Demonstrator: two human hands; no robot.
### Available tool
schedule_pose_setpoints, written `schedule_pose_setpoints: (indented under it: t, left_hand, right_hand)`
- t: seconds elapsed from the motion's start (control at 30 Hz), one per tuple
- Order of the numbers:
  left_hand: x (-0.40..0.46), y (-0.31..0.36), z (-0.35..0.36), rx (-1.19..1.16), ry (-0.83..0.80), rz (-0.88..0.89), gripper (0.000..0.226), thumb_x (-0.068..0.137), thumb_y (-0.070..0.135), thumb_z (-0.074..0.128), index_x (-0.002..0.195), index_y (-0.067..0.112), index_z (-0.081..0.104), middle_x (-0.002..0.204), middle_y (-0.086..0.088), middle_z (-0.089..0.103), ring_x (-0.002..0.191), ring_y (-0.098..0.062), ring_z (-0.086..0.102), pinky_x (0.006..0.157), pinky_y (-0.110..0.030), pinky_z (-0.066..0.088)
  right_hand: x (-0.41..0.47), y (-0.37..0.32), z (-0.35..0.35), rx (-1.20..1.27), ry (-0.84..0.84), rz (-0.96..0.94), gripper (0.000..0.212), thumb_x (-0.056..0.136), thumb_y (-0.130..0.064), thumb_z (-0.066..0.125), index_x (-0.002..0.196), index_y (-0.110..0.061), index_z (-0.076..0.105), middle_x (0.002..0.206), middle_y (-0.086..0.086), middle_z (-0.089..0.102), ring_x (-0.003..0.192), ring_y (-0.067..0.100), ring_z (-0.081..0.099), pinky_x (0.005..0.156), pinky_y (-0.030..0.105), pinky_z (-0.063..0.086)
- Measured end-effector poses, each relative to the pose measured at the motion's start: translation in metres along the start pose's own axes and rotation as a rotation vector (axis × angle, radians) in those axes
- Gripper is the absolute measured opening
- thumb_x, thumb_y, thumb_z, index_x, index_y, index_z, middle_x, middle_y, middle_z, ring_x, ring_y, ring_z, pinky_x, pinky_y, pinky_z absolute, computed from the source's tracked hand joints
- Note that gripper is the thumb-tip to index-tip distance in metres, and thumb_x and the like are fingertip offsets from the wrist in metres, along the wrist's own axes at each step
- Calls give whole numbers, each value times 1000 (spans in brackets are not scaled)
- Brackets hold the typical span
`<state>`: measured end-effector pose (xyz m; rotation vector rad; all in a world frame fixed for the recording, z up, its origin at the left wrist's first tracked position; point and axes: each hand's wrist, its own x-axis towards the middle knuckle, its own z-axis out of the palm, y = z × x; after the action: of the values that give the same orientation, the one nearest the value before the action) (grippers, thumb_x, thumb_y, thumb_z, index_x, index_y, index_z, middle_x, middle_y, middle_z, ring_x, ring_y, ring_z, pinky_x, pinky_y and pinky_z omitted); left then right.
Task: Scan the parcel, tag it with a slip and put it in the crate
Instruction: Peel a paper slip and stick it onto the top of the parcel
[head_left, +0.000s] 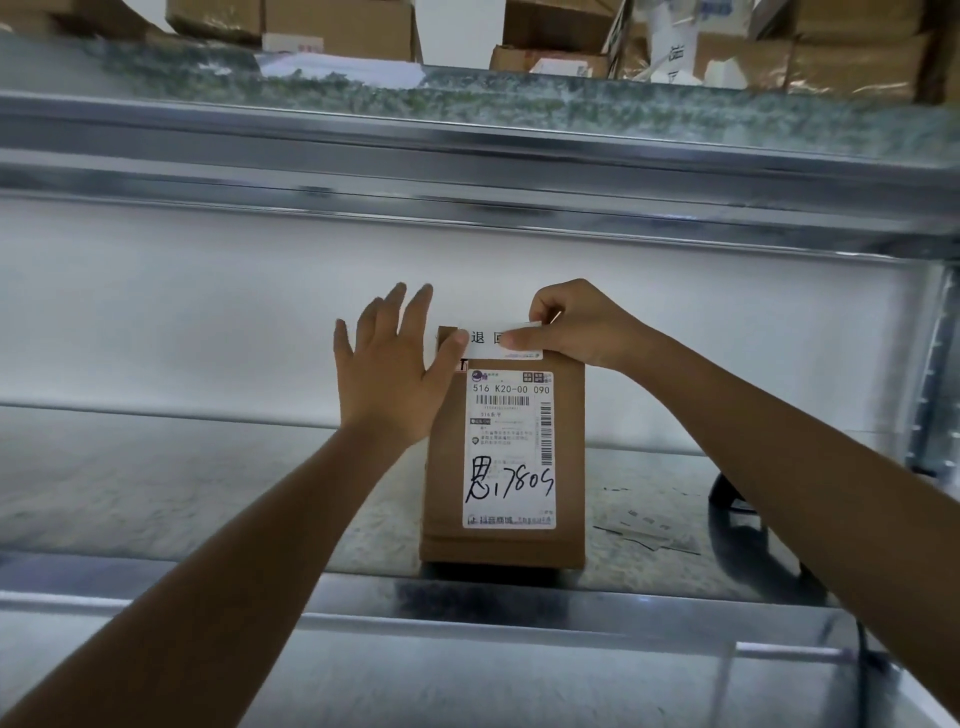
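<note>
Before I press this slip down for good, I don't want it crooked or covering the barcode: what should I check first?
1. Parcel resting flat on the shelf: ok.
2. Slip sits at the parcel's top end, above the shipping label: ok.
3. Barcode still uncovered: ok.
4. Right hand pinching the slip's right end: ok.
5. Left hand thumb on the slip's left edge, fingers spread open: ok.
6. Slip fully stuck down: cannot tell.
7. Crate within reach: cannot tell, none in view.
</note>
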<state>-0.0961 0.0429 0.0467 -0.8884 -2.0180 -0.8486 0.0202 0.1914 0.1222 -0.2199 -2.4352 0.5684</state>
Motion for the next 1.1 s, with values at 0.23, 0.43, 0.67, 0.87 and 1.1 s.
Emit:
schedule_pose_setpoints:
  t: [0.23, 0.43, 0.67, 0.87, 1.1]
  left_hand:
    - [5, -8, 16, -305, -169, -35, 46, 93, 60, 21, 119, 35, 51, 129, 6, 58, 130, -21, 42, 114, -58, 3]
    - [8, -8, 18, -356, -147, -10, 31, 98, 49, 26, 90, 27, 46, 77, 11, 64, 85, -20, 55, 107, -54, 24]
    - [10, -12, 23, -345, -98, 11, 47, 81, 66, 12, 83, 32, 45, 86, 10, 66, 94, -20, 54, 105, -54, 27]
    - [14, -14, 29, -323, -98, -14, 45, 82, 66, 12, 84, 35, 44, 88, 9, 66, 98, -21, 55, 105, -55, 27]
    - [20, -19, 31, -333, -145, -50, 31, 94, 56, 23, 82, 35, 43, 86, 7, 67, 95, -20, 55, 107, -56, 22]
  right_hand:
    - [-1, 1, 3, 33, 29, 2, 36, 73, -33, 79, 63, -15, 49, 67, -4, 53, 60, 9, 51, 56, 21, 39]
    - [-4, 4, 2, 44, 138, 86, 40, 65, -40, 83, 78, -14, 56, 80, -6, 55, 73, 8, 54, 62, 22, 44]
    - [-5, 29, -9, 255, 27, 175, 41, 61, -37, 87, 89, -16, 65, 104, 3, 67, 99, 19, 64, 83, 28, 49]
    - [-13, 44, 4, 210, 66, 140, 50, 72, -48, 75, 112, -20, 61, 112, -1, 67, 105, 17, 63, 82, 25, 46]
    - [-84, 71, 34, 71, 140, -110, 110, 59, -80, 60, 148, -39, 11, 148, -9, 36, 132, 10, 41, 108, 36, 32]
